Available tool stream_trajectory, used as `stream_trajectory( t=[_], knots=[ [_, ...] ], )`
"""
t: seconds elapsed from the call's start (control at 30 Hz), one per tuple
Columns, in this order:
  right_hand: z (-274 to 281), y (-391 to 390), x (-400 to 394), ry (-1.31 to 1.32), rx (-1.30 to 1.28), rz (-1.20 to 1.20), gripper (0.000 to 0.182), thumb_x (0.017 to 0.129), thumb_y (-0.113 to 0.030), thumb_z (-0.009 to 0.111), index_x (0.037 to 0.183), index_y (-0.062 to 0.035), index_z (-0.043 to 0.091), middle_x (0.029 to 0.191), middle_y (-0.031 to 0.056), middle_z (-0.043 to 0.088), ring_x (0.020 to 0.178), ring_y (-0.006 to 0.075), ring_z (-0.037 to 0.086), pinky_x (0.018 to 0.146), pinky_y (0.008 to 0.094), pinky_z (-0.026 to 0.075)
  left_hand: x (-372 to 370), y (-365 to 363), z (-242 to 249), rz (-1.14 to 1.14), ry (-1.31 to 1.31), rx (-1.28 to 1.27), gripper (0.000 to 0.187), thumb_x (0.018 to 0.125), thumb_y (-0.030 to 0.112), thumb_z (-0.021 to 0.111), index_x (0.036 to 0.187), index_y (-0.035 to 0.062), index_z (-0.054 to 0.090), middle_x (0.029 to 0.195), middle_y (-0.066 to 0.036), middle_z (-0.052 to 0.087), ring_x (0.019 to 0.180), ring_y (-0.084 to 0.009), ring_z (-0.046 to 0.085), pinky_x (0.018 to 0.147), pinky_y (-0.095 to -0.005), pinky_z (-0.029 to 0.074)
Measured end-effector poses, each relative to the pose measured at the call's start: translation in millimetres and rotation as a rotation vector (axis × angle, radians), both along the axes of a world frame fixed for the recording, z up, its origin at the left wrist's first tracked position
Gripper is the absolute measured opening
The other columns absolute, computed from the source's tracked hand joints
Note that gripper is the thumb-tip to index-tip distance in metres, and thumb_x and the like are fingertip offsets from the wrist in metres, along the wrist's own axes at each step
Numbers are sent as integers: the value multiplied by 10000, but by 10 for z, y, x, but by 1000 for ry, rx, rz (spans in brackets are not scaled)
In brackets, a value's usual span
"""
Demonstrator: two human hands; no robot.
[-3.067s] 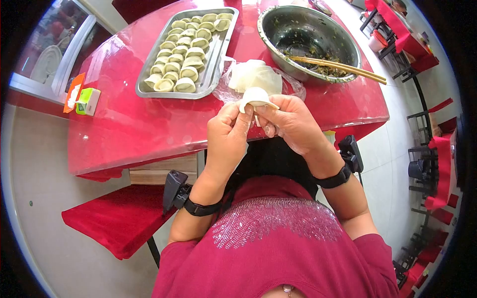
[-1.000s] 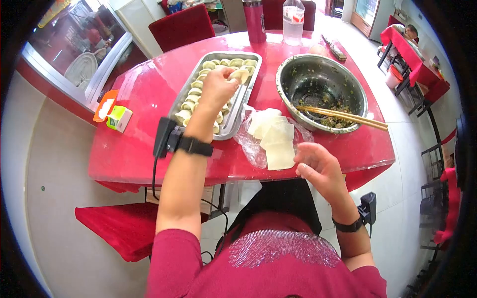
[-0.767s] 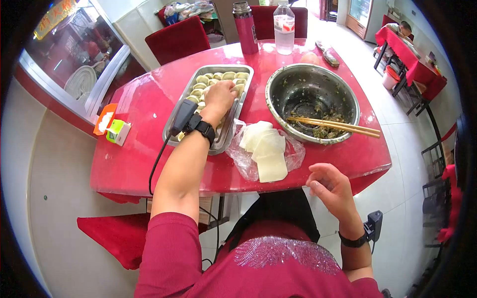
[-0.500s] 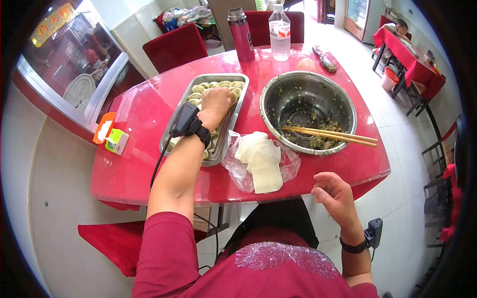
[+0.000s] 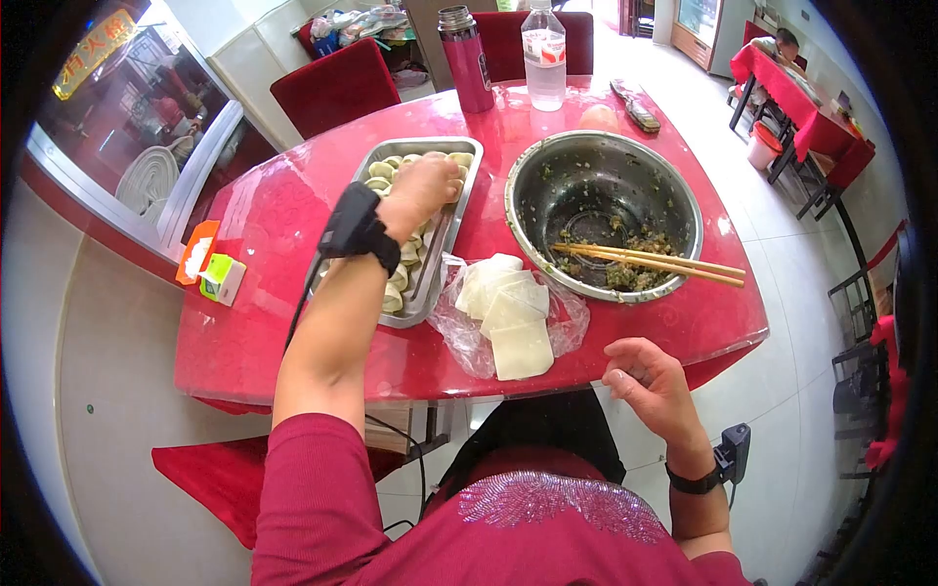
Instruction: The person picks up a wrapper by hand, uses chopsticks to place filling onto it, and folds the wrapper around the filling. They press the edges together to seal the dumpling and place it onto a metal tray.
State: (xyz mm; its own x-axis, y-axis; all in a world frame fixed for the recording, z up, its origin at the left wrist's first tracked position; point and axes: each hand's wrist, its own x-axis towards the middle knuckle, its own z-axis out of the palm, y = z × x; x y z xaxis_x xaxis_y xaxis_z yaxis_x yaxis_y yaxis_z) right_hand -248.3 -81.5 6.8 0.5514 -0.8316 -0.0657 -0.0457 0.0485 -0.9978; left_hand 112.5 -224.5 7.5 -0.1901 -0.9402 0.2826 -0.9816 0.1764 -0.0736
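My left hand reaches over a metal tray holding rows of folded dumplings. Its fingers are curled down among the dumplings near the tray's right side; what they grip, if anything, is hidden. Just off the table's front edge hangs my right hand, fingers loosely bent and thumb apart, with nothing in it. Square dough wrappers lie fanned on a clear plastic bag between the tray and a large steel bowl. Inside that bowl is some minced filling, with chopsticks resting across the rim.
Along the back of the red table stand a maroon flask and a water bottle. A dark elongated object lies right of them. At the left edge is a small green-and-white box. Another person sits far right.
My left hand has shifted slightly up and left over the tray, its wrist turning. My right hand stays nearly still, fingers curling a little more. The whole view has shifted slightly.
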Motion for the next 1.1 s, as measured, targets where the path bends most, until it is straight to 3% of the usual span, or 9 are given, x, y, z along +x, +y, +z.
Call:
stream_trajectory(
  t=[0.07, 0.27, 0.4, 0.53, 0.6, 0.67, 0.87, 1.0, 1.1],
  knots=[
    [-26, -6, -37, 12, -1, -2, 215, 813, -13, 521, 1022, 24, 490, 803, 43, 564, 696, 74, 533, 606, 200, 451, 149, 38, 57, 23, 214, -101, 237, 728, 139, 602, 940, 33, 589, 883, -159, 573, 812, -277, 569, 735, -354, 452],
    [-49, -12, 100, -24, -17, 9, 228, 803, -23, 526, 1021, 32, 488, 797, 37, 561, 671, 73, 521, 584, 193, 433, -560, 935, 358, 55, 607, -149, 180, 750, 125, 600, 896, 19, 592, 787, -123, 597, 665, -187, 565, 624, -285, 455],
    [-166, -80, 146, 35, -115, -6, 215, 792, -16, 536, 1000, 29, 504, 791, 46, 567, 676, 75, 527, 598, 207, 442, -1026, 1522, 162, -98, 620, 39, 142, 745, 131, 610, 848, 34, 595, 742, -127, 582, 637, -200, 559, 599, -295, 448],
    [-198, -135, 16, 154, -181, -163, 195, 781, -21, 552, 969, 25, 527, 787, 55, 571, 686, 83, 545, 614, 227, 453, -1158, 1787, -67, -181, 512, 44, 219, 684, 102, 630, 888, 45, 578, 857, -135, 549, 834, -304, 533, 714, -370, 447],
    [-287, -228, -142, 165, -206, -225, 247, 781, -57, 573, 1005, 23, 510, 780, 62, 570, 678, 91, 549, 594, 232, 453, -1218, 1860, -161, -242, 433, -20, 345, 638, 248, 687, 921, 92, 565, 917, -111, 523, 854, -301, 523, 701, -424, 420],
    [-192, -277, -185, 28, -116, -361, 341, 794, -61, 558, 1101, 16, 430, 770, 52, 542, 593, 89, 519, 519, 216, 442, -1320, 1956, -5, -264, 362, 65, 442, 587, 318, 722, 942, 104, 570, 979, -85, 501, 914, -278, 510, 745, -396, 406],
    [101, -483, -161, -319, -193, -527, 521, 802, -126, 580, 1220, -22, 286, 770, 12, 476, 532, 66, 464, 442, 189, 388, -1182, 1958, -187, -310, 441, 114, 243, 686, 201, 638, 887, 90, 561, 918, -82, 517, 874, -273, 524, 729, -387, 420],
    [45, -689, -160, -564, 83, -595, 462, 806, -204, 603, 1166, -68, 347, 752, -25, 474, 482, 35, 412, 426, 158, 355, -1171, 1967, -259, -363, 511, 61, 147, 724, 146, 583, 825, 52, 530, 870, -105, 523, 825, -295, 527, 680, -380, 441],
    [-3, -860, -216, -527, 106, -662, 386, 792, -184, 619, 1094, -42, 426, 712, -16, 485, 482, 39, 395, 386, 182, 295, -1210, 1968, -299, -314, 569, -36, 126, 779, 134, 533, 817, 16, 513, 810, -120, 521, 776, -309, 524, 669, -369, 441]
  ],
)
